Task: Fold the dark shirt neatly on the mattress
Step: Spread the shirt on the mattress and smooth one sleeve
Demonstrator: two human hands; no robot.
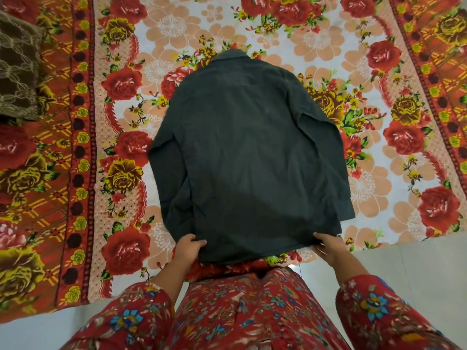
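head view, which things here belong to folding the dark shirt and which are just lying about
Part of the job: dark shirt, laid out; left hand and right hand, each gripping its near hem; floral mattress cover under it.
Just lying about: brown patterned cloth at the far left edge.

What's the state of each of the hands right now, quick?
Left hand: grips the near hem of the dark cloth shirt, left corner.
Right hand: grips the same hem, right corner.
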